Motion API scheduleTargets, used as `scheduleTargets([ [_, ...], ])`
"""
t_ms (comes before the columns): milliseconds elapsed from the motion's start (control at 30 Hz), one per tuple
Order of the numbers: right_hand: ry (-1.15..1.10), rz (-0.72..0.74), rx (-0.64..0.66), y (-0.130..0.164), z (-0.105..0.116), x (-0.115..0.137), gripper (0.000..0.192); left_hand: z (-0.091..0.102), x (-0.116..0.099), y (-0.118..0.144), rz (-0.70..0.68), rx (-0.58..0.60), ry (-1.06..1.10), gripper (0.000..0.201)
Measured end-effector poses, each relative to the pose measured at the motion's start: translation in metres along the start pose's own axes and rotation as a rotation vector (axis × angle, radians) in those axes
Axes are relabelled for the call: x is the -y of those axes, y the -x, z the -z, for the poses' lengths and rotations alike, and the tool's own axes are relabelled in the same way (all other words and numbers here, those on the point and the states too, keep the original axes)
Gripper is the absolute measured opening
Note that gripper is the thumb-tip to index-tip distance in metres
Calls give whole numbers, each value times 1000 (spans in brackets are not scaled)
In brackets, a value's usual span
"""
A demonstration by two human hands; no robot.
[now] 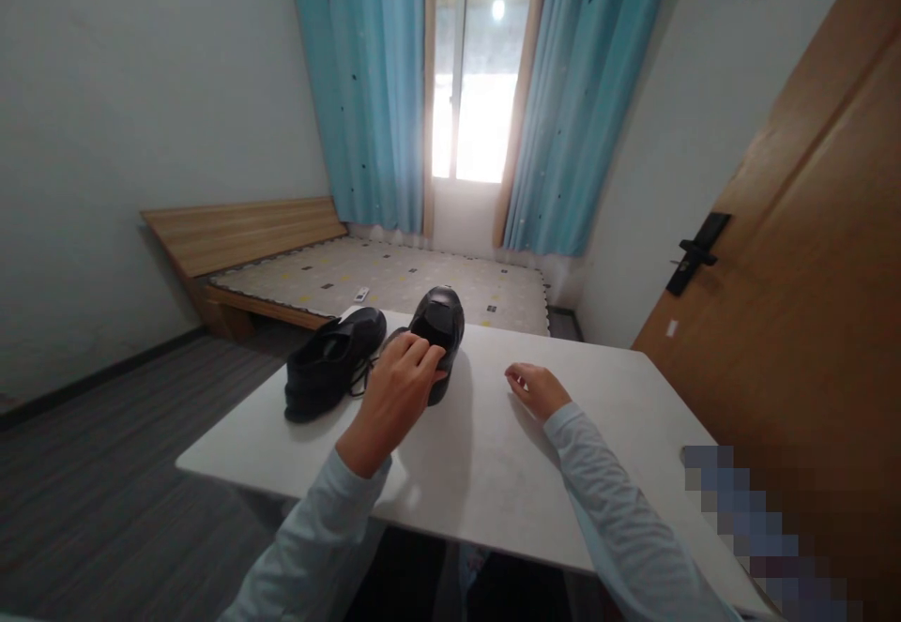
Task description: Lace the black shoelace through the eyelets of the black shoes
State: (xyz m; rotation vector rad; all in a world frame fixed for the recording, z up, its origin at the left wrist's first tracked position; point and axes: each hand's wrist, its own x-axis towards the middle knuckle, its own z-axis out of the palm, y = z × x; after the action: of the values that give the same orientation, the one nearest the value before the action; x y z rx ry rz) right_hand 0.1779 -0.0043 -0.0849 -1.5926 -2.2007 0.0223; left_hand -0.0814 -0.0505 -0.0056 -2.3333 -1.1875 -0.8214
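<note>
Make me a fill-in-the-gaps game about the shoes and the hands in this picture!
1. The left hand grips the heel of the ____ shoe.
2. Both shoes are coloured ____.
3. The right hand rests on the white ____, holding nothing.
4. The left shoe lies on the table, untouched by either ____.

Missing words: right; black; table; hand

Black shoes (373, 350), white table (485, 453), dotted blue curtains (366, 87).

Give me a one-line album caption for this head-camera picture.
Left hand grips one black shoe beside its mate on a white table; right hand rests nearby.
</note>
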Motion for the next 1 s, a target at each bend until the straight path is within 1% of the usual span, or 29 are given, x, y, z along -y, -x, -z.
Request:
scheduleTargets([
  [100, 26, -49, -29, 0, 2, 0, 17, -9, -17, 1, -17, -57, 39, 14],
  [267, 75, -216, -139, -1, 9, -4, 18, -28, -48, 7, -15, -85, 145, 12],
  [367, 51, -312, -221, -2, 13, -7, 18, -39, -64, 12, -33, -78, 181, 11],
  [433, 19, -348, -256, -2, 15, -8, 18, -45, -70, 15, -48, -65, 193, 10],
  [633, -29, -376, -276, -3, 14, -8, 19, -53, -79, 19, -91, -12, 228, 7],
  [800, -55, -383, -334, -4, 13, -9, 20, -60, -83, 21, -104, 2, 254, 7],
  [1000, -96, -378, -379, -5, 13, -8, 20, -67, -82, 22, -144, 45, 287, 8],
])
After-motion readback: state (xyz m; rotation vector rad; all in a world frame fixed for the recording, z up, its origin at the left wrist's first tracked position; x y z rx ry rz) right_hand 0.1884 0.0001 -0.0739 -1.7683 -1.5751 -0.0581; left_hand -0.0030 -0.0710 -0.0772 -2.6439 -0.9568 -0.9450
